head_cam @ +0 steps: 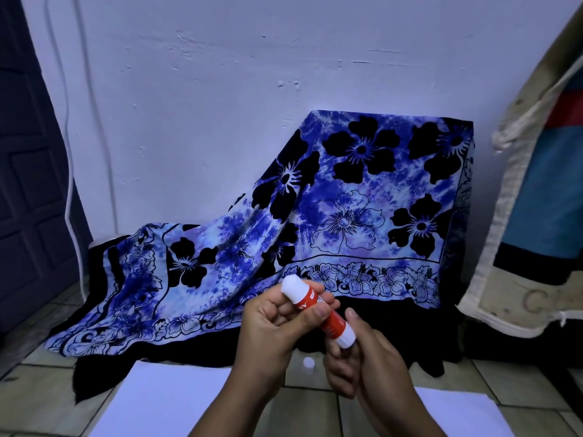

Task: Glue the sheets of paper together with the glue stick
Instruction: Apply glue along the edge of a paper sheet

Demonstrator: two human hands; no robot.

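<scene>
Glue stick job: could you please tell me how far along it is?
Done: the cap lies on the floor, off the glue stick. In hand: left hand grips the stick's upper end, right hand its base. Left: both sheets, left and right, lie apart, unjoined.

The glue stick [318,310] bears white lettering, too covered to read.

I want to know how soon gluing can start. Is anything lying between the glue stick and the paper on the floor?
Nothing visible does. Both hands hold the glue stick in the air above the gap between the left sheet and the right sheet. The small white cap lies on the tiles beyond them, off the paper.
</scene>
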